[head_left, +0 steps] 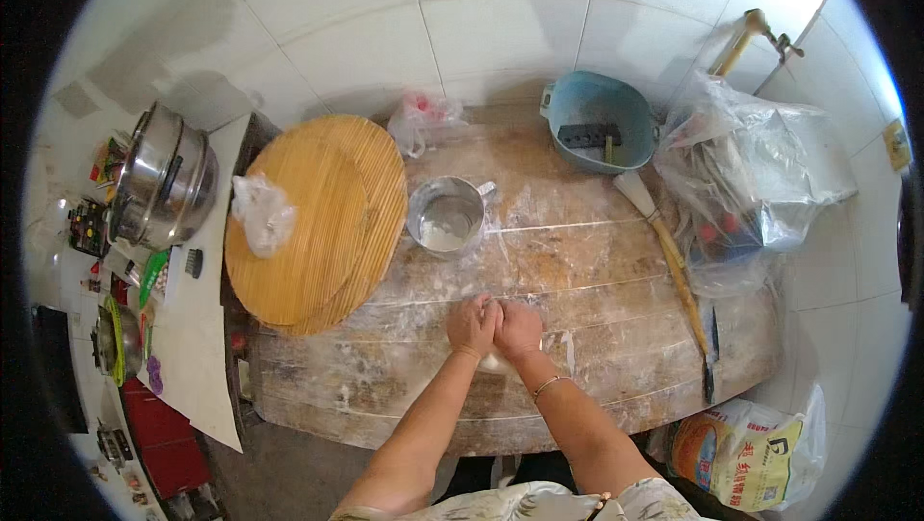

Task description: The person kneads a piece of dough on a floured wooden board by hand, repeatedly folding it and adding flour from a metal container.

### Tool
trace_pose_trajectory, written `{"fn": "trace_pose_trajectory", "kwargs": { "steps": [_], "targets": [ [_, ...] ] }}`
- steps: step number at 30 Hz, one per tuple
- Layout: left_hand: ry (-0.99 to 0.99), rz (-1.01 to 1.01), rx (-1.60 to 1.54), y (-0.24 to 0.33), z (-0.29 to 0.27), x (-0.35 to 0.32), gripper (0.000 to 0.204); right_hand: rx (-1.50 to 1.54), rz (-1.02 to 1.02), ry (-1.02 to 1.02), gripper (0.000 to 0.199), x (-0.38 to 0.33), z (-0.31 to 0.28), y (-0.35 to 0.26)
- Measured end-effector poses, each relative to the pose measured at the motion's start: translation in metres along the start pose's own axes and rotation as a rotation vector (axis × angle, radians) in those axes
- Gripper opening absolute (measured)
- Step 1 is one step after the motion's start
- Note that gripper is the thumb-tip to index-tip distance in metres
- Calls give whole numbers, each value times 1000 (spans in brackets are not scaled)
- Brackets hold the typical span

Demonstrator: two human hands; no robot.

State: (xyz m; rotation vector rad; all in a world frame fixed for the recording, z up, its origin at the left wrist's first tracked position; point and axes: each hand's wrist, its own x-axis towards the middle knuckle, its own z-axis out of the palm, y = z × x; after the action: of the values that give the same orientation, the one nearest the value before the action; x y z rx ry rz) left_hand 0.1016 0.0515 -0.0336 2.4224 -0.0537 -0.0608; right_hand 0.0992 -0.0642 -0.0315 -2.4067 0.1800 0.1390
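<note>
Both hands (496, 327) on dough (496, 361)

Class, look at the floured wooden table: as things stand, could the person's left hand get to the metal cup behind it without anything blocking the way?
Probably yes. The left hand is pressed against the right hand over some dough, and only bare floured board lies between it and the metal cup. The round bamboo trays sit off to the side.

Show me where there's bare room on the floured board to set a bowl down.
Bare patches: between the metal cup and the rolling pin; also left of the left hand, below the round bamboo boards. Crowded: the back right, by the blue basin and plastic bags.
</note>
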Motion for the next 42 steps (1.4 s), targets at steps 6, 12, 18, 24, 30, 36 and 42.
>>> {"fn": "trace_pose_trajectory", "kwargs": {
  "steps": [6, 12, 18, 24, 30, 36, 42],
  "targets": [
    [-10, -182, -552, 22, -43, -34, 47, -57, 40, -101, 41, -37, -44, -48],
    [248, 338, -191, 3, -14, -133, 50, -170, -542, 172, 28, -121, -24, -26],
    [170, 313, -159, 3, -18, -78, 49, -166, -469, 156, 25, -74, -2, -6],
    [206, 137, -134, -8, -6, -38, 46, -74, -381, 130, 17, -32, 10, -5],
    [22, -365, -747, -19, -5, 10, 52, 156, -4, -67, 37, 8, -12, -25],
    [-307, -276, 65, 16, -50, -43, 47, 3, -156, -327, 37, -42, -80, -7],
    [-75, 55, 117, 22, -35, -156, 57, 259, -214, -178, 61, -160, -76, 60]
  ]
}}
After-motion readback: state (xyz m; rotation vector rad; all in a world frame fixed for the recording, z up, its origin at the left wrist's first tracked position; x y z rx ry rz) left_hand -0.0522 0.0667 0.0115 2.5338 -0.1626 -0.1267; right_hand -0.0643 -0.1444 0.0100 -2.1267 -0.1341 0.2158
